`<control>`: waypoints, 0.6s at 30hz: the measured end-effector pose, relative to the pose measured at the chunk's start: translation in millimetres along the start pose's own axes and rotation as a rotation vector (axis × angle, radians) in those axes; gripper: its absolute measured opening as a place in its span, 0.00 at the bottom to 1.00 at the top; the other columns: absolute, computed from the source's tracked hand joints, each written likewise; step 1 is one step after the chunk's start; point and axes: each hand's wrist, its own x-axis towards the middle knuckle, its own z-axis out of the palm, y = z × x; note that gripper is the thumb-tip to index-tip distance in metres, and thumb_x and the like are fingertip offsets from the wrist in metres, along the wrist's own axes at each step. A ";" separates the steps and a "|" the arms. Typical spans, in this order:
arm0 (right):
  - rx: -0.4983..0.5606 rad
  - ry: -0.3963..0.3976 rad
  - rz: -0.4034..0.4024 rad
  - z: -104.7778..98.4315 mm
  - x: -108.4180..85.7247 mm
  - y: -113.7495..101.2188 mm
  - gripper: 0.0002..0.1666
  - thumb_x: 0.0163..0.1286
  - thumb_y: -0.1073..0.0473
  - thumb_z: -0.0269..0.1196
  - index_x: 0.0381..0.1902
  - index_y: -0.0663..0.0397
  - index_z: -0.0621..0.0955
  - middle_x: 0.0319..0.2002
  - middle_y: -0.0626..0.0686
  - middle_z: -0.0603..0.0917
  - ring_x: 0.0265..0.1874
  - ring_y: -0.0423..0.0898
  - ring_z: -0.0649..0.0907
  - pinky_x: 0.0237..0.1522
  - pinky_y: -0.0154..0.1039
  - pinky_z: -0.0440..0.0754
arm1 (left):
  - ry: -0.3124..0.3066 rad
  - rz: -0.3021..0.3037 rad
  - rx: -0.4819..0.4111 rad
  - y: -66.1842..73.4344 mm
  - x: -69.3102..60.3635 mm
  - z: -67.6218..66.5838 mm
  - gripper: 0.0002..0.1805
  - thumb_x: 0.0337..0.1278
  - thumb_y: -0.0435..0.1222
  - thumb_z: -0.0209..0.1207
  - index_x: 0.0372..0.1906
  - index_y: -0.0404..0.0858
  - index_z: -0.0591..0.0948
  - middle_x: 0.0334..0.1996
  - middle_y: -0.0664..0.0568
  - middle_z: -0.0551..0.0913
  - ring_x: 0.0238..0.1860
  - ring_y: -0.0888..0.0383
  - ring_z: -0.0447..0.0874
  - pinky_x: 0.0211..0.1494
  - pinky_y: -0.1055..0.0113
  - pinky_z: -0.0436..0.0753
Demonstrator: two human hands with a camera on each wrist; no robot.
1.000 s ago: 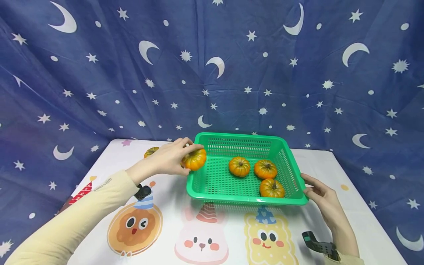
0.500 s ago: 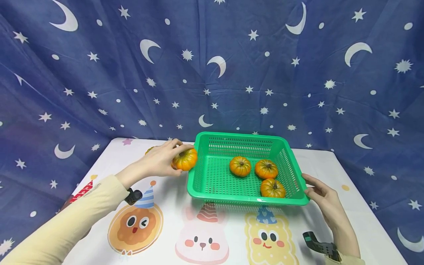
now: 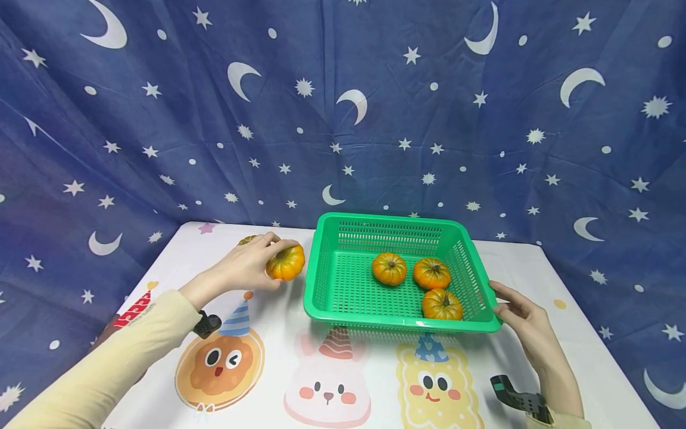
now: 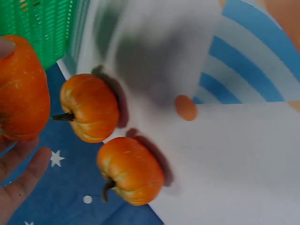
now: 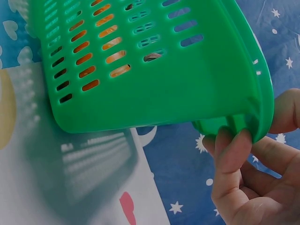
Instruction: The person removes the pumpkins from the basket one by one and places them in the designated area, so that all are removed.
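My left hand (image 3: 248,266) holds an orange pumpkin (image 3: 286,263) between thumb and fingers, left of the green basket (image 3: 399,323). In the left wrist view that held pumpkin (image 4: 23,89) is at the left edge, with two other pumpkins (image 4: 90,108) (image 4: 131,170) standing on the table beside it. My right hand (image 3: 532,333) grips the basket's right rim; the right wrist view shows the fingers (image 5: 234,152) curled under the rim. Three pumpkins (image 3: 389,269) (image 3: 431,273) (image 3: 442,305) lie inside the basket, toward its middle and right.
The white tablecloth (image 3: 278,333) carries printed cartoon figures along its front. Behind the table hangs a blue curtain (image 3: 375,179) with moons and stars. Part of a pumpkin (image 3: 246,239) shows behind my left hand.
My left hand has moved left with its pumpkin, from the basket's left rim to a spot apart from it. My right hand has stayed on the rim.
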 end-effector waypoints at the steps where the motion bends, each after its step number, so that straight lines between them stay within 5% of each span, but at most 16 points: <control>1: -0.002 0.001 0.001 -0.1 0.0 0.1 0.30 0.72 0.62 0.54 0.70 0.64 0.64 0.46 0.29 0.74 0.38 0.29 0.79 0.41 0.21 0.75 | -0.002 -0.006 -0.003 -1.6 -0.9 2.2 0.42 0.31 0.46 0.69 0.64 0.55 0.72 0.47 0.54 0.76 0.43 0.56 0.75 0.42 0.58 0.76; 18: -0.007 0.001 0.017 0.5 0.6 0.3 0.30 0.72 0.62 0.54 0.70 0.62 0.64 0.47 0.30 0.74 0.38 0.30 0.79 0.41 0.22 0.75 | -0.083 -0.115 -0.037 -20.5 -13.7 31.7 0.42 0.36 0.49 0.69 0.66 0.53 0.71 0.57 0.37 0.74 0.56 0.41 0.75 0.50 0.39 0.78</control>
